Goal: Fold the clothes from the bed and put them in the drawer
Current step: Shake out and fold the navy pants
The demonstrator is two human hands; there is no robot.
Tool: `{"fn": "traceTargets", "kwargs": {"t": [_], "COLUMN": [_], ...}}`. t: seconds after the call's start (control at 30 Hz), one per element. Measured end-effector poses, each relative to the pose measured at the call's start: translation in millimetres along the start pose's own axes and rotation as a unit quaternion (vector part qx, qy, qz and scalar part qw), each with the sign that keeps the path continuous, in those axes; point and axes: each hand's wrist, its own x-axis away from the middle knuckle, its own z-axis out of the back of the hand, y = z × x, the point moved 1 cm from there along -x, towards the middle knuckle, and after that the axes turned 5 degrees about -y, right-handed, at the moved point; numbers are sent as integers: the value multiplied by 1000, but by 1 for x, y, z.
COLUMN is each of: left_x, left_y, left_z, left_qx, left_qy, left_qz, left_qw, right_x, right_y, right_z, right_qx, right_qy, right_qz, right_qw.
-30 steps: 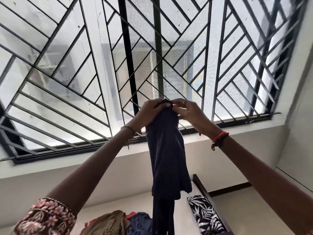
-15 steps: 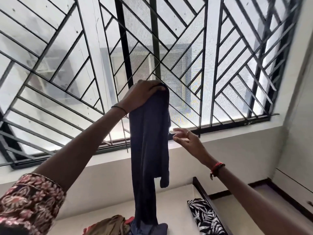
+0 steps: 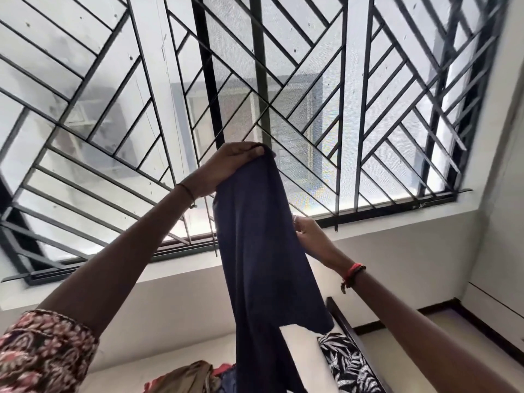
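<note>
The left hand grips the top of the navy garment; the right hand, dropped below it, now pinches the side edge, likely starting the fold.

Single head-worn wide-angle view, tilted up at the barred window, left hand, right hand and navy garment close ahead, bed at bottom edge.

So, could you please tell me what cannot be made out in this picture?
Head view:
- Fingertips of the right hand: behind the edge of the garment, so its grip is unclear.
- Lower end of the garment: cut off by the bottom edge.
- The pile of clothes: partly behind the garment, partly cut off below.
</note>
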Motion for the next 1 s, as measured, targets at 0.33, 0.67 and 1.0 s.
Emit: {"fn": "traceTargets", "kwargs": {"t": [0.33, 0.67, 1.0], "left_x": [-5, -23, -34], "left_y": [-2, 12, 6], "left_z": [27, 32, 42], "left_qx": [-9, -113, -130], "left_qy": [205, 253, 283], "left_qz": [-11, -26, -31], "left_qw": [979, 961, 950], "right_x": [28, 35, 49], "right_y": [44, 51, 45], "right_z": [4, 2, -36], "right_qx": [51, 299, 333], "right_qy": [103, 212, 134], "right_qz": [3, 137, -19], "right_qw": [993, 920, 933]}}
